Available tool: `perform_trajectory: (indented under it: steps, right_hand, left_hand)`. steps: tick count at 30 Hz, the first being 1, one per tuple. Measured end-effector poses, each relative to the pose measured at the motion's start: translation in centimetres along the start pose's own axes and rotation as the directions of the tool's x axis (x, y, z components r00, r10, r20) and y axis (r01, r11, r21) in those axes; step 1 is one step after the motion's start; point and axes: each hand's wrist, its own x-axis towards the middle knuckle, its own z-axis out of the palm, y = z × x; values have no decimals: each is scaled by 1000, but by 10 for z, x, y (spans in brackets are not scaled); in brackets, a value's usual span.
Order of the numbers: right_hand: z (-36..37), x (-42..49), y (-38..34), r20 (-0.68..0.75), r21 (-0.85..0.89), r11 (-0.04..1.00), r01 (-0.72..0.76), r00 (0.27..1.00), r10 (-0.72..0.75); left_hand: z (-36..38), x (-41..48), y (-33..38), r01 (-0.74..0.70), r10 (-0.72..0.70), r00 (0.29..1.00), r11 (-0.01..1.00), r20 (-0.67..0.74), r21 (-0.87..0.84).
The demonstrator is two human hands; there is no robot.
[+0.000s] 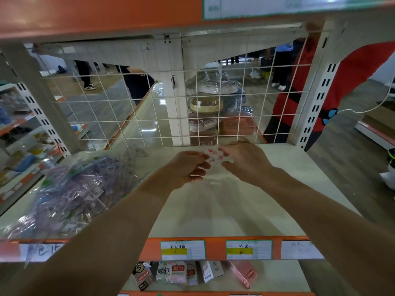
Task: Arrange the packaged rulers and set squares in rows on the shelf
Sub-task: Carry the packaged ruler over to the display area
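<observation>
Both my hands meet over the back of the cream shelf [224,210], holding one clear packet with red print [213,155] between them. My left hand [188,168] pinches its left end with curled fingers. My right hand [243,159] grips its right end from above. The packet is transparent and its lower part is hard to make out. A loose heap of clear, purple-tinted packaged rulers and set squares [70,189] lies on the left part of the shelf, touching the wire grid at the back.
A white wire grid [149,107] closes the shelf's back; people stand beyond it, one in red [299,88]. An orange shelf edge with price labels [213,248] runs in front. Small packaged goods [181,274] stand on the shelf below. Another shelf hangs close overhead.
</observation>
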Motion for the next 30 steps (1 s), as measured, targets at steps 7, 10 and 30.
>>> perform_trajectory:
  steps: [7,10,30]
  right_hand:
    - [1,19,35,27,26,983,-182,983,181]
    - [6,26,58,68,-74,958,-276,957,281]
    - [35,47,51,243,-152,974,-168,949,201]
  left_hand:
    - [9,32,-8,-150,305,928,833,-215,533]
    - [11,45,-19,-84,376,917,505,-131,859]
    - [-16,37,-27,-66,380,925,234,-29,970]
